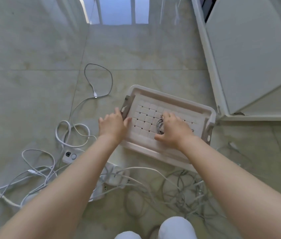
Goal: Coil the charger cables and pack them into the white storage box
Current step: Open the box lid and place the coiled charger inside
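Right grip (pixel 174 131) clamps coiled cable (pixel 159 125) on box lid (pixel 146 107); left grip (pixel 113 124) spread at its left edge.

The right hand (pixel 174 131) hides most of the coiled cable (pixel 159 125) beneath it.

The coiled cable (pixel 159 126) is lying atop the storage box (pixel 170 99), loose cables (pixel 67 133) are sprawling on the floor (pixel 136 57) left of it

Forearms (pixel 77 169) bare down to the left hand (pixel 113 124) and right hand (pixel 174 131); white trousers (pixel 177 228) (just the knees).
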